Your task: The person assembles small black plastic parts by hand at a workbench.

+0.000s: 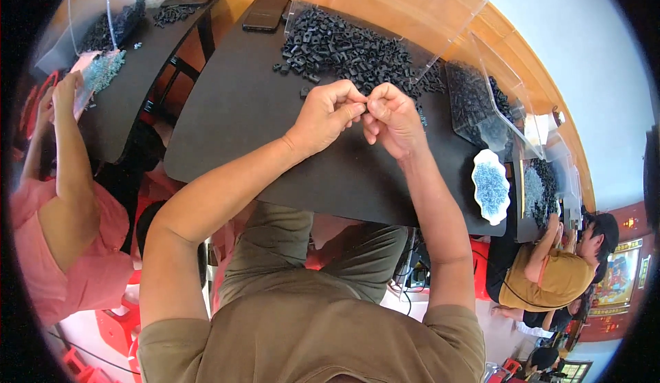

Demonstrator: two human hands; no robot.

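Left hand [328, 113] and right hand [390, 116] pinched together on a barely visible small part at frame centre, just below the heap of black pieces [350, 49]; best steadied with fingertips close.

Bare table [227, 115] lies left of and below the parts pile [347, 46]. A phone [265, 12] sits left of the pile; clear trays [474, 94] stand right of it.
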